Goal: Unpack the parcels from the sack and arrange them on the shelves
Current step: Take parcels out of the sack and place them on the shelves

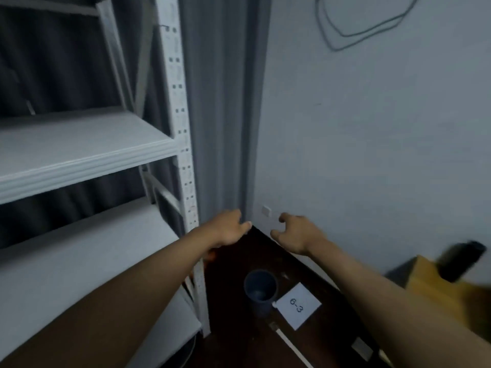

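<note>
Both hands, left hand [230, 229] & right hand [295, 233], are held out loosely curled, nothing gripped. Shelves [87, 152] at 9 o'clock are bare; no sack seen. Next parcel prob. needs fetching.

Two bare forearms in view, no sleeves visible up to the frame edge. Left hand [230, 229] and right hand [296, 233]: no gloves, rings, watch or wristbands seen. Image blurred.
</note>
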